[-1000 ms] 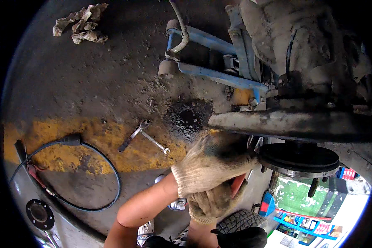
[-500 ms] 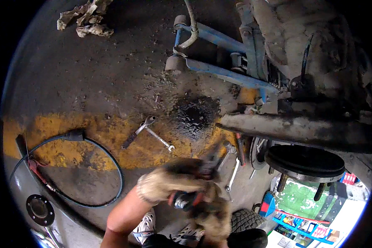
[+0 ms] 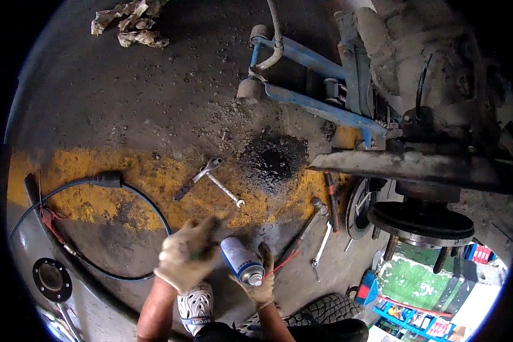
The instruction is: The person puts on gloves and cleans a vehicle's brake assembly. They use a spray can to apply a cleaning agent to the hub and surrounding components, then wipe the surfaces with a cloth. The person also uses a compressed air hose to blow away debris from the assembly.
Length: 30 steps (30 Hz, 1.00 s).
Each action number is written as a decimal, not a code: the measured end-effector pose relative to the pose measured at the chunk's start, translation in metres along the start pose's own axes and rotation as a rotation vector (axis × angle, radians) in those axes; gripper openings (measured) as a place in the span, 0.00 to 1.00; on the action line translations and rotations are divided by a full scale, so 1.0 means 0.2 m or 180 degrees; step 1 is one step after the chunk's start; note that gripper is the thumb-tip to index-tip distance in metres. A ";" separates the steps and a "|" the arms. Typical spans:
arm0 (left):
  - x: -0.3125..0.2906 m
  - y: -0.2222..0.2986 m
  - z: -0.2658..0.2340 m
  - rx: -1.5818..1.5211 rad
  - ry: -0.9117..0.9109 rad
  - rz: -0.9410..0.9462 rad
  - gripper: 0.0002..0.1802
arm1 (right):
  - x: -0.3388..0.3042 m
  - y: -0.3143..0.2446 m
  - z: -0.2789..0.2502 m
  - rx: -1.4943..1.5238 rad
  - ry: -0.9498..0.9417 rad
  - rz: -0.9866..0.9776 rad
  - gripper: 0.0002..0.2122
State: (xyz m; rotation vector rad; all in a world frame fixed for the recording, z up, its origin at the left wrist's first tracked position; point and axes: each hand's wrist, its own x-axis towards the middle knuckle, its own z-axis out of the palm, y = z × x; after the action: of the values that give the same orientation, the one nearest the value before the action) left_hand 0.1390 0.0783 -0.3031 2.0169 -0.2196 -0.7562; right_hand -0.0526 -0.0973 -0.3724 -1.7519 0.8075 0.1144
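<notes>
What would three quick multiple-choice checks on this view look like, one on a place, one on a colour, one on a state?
1. Where do the two crossed wrenches lie?
A. On the yellow floor stripe
B. On the tyre
C. Under the rag

2. What colour is the straw on the spray can?
A. Green
B. Red
C. White

3. What is the right hand doing?
A. Resting flat on the floor
B. Gripping a wrench
C. Holding the spray can

Answers:
1 A: both wrenches rest on the worn yellow paint, left of the dark oil stain.
2 B: a thin red tube sticks out from the can's nozzle.
3 C: the gloved fingers wrap the can's lower end, while the left hand is beside the can, blurred.
</notes>
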 end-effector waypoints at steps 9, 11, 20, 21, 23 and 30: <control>0.21 0.70 0.10 0.1388 0.1314 0.2092 0.21 | -0.08 -0.04 -0.06 -0.0021 0.0382 -0.0053 0.49; 0.24 0.73 0.13 0.1428 0.1507 0.2217 0.18 | -0.09 -0.05 -0.08 0.0005 0.0409 0.0001 0.48; 0.31 0.74 0.21 0.1032 0.0891 0.2374 0.14 | -0.10 -0.11 -0.07 0.0091 0.0605 0.0019 0.48; 0.32 0.75 0.21 0.1038 0.0845 0.2403 0.15 | -0.10 -0.12 -0.07 0.0094 0.0630 0.0015 0.47; 0.31 0.75 0.19 0.1028 0.0785 0.2442 0.16 | -0.10 -0.12 -0.07 0.0109 0.0671 0.0020 0.47; 0.30 0.74 0.15 0.1054 0.0719 0.2498 0.18 | -0.09 -0.12 -0.04 0.0121 0.0785 0.0045 0.47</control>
State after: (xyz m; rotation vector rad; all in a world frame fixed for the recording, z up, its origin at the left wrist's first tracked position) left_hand 0.1901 -0.0492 -0.2167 2.0534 -0.9818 0.0087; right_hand -0.0554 -0.0933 -0.3419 -1.7455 0.9939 -0.1094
